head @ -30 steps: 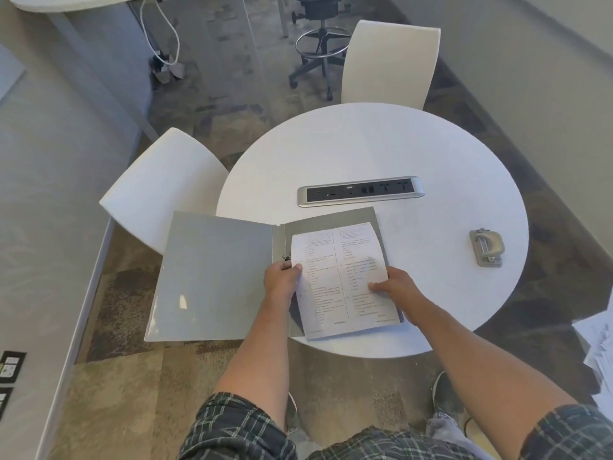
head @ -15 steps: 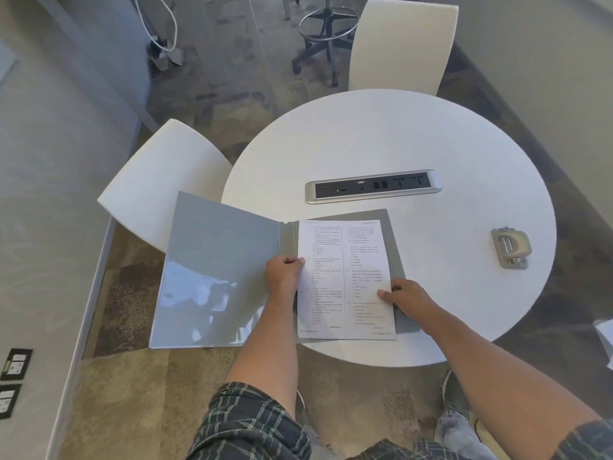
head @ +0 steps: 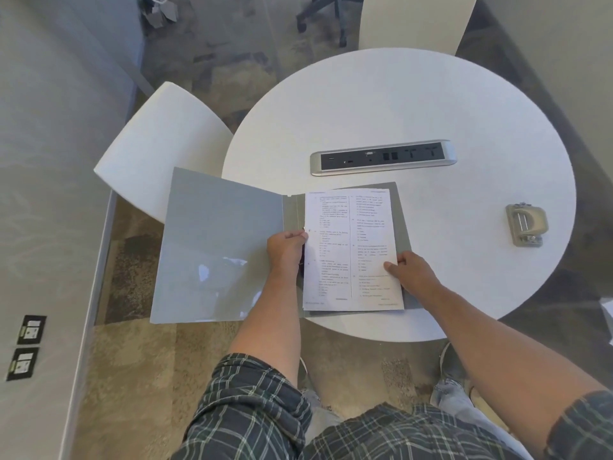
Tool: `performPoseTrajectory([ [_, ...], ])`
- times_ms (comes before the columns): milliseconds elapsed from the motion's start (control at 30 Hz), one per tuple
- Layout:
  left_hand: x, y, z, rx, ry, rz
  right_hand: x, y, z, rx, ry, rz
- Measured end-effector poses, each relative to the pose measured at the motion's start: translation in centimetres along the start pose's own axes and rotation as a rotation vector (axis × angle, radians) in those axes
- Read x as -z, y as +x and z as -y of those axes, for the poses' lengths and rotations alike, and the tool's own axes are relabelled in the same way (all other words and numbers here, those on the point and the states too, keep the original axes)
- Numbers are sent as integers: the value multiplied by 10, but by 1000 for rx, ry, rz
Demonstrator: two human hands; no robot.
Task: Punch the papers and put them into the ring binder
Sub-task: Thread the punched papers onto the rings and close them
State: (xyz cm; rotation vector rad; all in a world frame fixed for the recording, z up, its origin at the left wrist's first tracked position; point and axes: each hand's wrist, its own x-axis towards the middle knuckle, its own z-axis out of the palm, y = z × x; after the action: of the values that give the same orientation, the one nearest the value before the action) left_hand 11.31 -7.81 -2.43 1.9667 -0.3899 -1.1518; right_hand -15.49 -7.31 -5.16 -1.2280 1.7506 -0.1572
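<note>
A grey ring binder (head: 219,247) lies open at the near left edge of the round white table (head: 414,104), its front cover hanging out over the floor. Printed papers (head: 351,247) lie flat on its right half. My left hand (head: 287,250) sits over the ring spine, fingers curled at the sheets' left edge; the rings are hidden under it. My right hand (head: 411,270) grips the papers' right edge with the thumb on top. A metal hole punch (head: 526,224) stands apart at the table's right.
A silver power-socket strip (head: 383,157) is set into the table's middle. White chairs stand at the left (head: 159,151) and at the back (head: 414,21). An office chair base (head: 323,14) is on the carpet behind. More paper (head: 608,313) shows at the right edge.
The papers, lifted and tilted a second ago, now lie flat and square on the binder's right half. My left hand stayed at the rings. The camera has moved closer and lower.
</note>
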Motion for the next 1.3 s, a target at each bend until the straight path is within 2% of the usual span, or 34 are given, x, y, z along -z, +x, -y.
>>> performPoseTrajectory([
  [133,-5,-1,-1,26,-63,-7,1,1,-1,-11,28,4],
  [533,-16,-2,7,66,-49,-103,-3,3,-5,-35,128,-16],
  [933,-19,8,9,92,-142,-87,-12,0,-1,-2,47,-61],
  [1300,-18,13,13,135,-152,-82,-8,3,-1,-58,51,-59],
])
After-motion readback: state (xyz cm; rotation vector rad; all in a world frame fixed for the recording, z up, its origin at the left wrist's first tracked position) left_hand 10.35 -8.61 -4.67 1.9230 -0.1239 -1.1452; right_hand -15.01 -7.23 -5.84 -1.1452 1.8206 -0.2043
